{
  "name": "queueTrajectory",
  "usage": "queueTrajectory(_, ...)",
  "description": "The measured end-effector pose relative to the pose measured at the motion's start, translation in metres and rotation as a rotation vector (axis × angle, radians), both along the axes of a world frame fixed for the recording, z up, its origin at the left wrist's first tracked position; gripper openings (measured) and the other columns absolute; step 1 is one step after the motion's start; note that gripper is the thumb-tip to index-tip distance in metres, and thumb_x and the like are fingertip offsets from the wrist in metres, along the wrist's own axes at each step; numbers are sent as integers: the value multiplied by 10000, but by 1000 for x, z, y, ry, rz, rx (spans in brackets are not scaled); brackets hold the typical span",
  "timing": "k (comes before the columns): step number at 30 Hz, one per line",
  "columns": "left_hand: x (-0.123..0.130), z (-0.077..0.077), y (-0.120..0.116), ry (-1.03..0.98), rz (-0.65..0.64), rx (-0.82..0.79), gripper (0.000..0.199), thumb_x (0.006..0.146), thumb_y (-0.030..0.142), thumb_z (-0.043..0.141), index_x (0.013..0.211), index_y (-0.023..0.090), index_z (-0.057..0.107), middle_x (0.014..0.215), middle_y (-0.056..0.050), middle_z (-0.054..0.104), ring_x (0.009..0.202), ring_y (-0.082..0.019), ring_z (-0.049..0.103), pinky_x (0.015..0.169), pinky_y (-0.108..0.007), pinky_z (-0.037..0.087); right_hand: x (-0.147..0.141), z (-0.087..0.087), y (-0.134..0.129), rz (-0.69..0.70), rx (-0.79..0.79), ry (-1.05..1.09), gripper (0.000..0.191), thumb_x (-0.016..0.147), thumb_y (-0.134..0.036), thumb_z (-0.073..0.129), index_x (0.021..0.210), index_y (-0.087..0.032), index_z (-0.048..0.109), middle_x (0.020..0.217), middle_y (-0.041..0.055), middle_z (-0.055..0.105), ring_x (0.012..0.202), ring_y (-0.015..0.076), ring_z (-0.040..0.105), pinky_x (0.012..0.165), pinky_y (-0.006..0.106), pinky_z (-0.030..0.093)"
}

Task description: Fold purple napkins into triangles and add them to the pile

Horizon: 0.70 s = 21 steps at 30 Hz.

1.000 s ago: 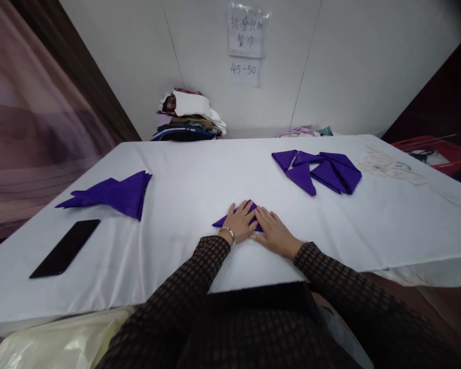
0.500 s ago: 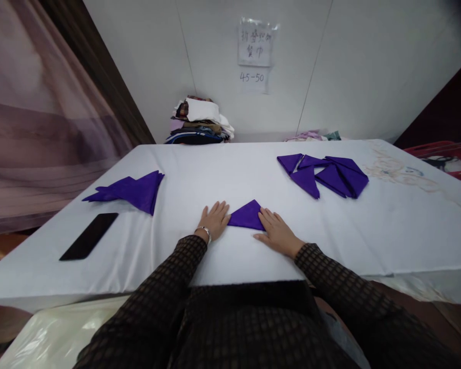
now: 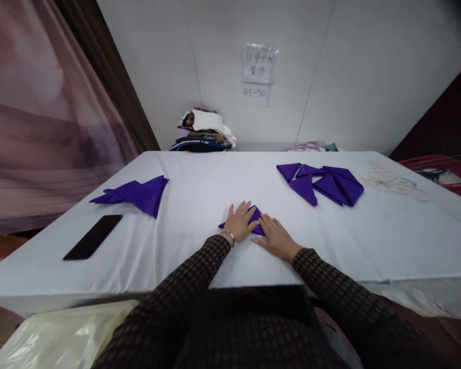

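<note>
A small folded purple cloth (image 3: 255, 213) lies on the white tablecloth (image 3: 200, 195) in front of me, partly covered by both hands. My left hand (image 3: 239, 222) rests flat across its left and middle part, fingers spread, with a bracelet at the wrist. On the cloth's right side lies my right hand (image 3: 277, 237), palm down, fingers extended and thumb apart. The cloth's left tip sticks out beside my left hand, and its top corner shows between the hands.
Folded purple cloths (image 3: 341, 187) lie at the back right, and another purple bundle (image 3: 144, 195) at the left. Near it is a black flat object (image 3: 93, 237). Stacked clothes (image 3: 203, 133) stand behind the table; a red basket (image 3: 441, 169) is at far right.
My left hand has moved right, from the cloth's left corner onto the cloth. My right hand has stayed on its right side. The view has tilted up slightly.
</note>
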<state>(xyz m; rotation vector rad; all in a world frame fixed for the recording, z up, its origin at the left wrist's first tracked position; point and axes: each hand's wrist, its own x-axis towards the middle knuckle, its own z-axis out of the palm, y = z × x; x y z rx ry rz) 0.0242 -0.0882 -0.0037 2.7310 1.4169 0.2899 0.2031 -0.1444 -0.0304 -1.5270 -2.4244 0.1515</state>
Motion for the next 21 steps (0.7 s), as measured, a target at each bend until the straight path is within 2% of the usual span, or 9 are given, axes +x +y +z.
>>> queueTrajectory(3, 3, -11, 5, 48, -10, -41, 603, 901, 568, 285, 1416, 257, 323, 1505, -64, 288, 1385, -261, 228, 1104, -541, 168, -1, 2, 0, -5, -17, -7, 763, 866, -604, 400, 1409, -70, 339, 1474, 211, 280, 1372, 317, 234, 1083, 508, 235)
queueTrajectory(7, -11, -18, 12, 57, 23, -69, 649, 885, 606, 273, 1425, 248, 306, 1507, -66, 280, 1385, -272, 228, 1092, -548, 194, -2, 7, -1, -15, -52, -10, 773, 863, -607, 401, 1413, -68, 332, 1479, 203, 275, 1377, 307, 224, 1096, 489, 221)
queueTrajectory(12, -41, -16, 15, 76, 139, -120, 591, 919, 528, 246, 1424, 229, 315, 1504, -61, 276, 1396, -239, 202, 1111, -523, 169, -4, 12, -1, -16, -81, -3, 794, 868, -626, 358, 1422, -60, 310, 1491, 199, 240, 1386, 302, 195, 1105, 478, 208)
queueTrajectory(16, -68, -14, 19, 111, 244, -162, 522, 941, 420, 231, 1422, 238, 320, 1512, -52, 245, 1402, -233, 183, 1107, -550, 146, -5, 12, 0, -17, -110, 1, 806, 867, -636, 346, 1429, -59, 295, 1499, 195, 216, 1391, 303, 174, 1111, 485, 190)
queueTrajectory(18, -71, -9, 20, 122, 313, -188, 520, 938, 385, 242, 1426, 218, 312, 1512, -71, 239, 1398, -245, 195, 1094, -570, 161, -5, 12, 0, -18, -121, 8, 808, 866, -636, 350, 1434, -65, 282, 1503, 190, 206, 1394, 299, 166, 1112, 482, 184)
queueTrajectory(21, -56, -1, 19, 100, 378, -161, 524, 935, 363, 258, 1422, 181, 320, 1511, -106, 235, 1394, -265, 204, 1082, -581, 182, -5, 12, 0, -16, -127, 14, 811, 867, -628, 361, 1438, -61, 268, 1509, 185, 193, 1399, 288, 150, 1118, 470, 165)
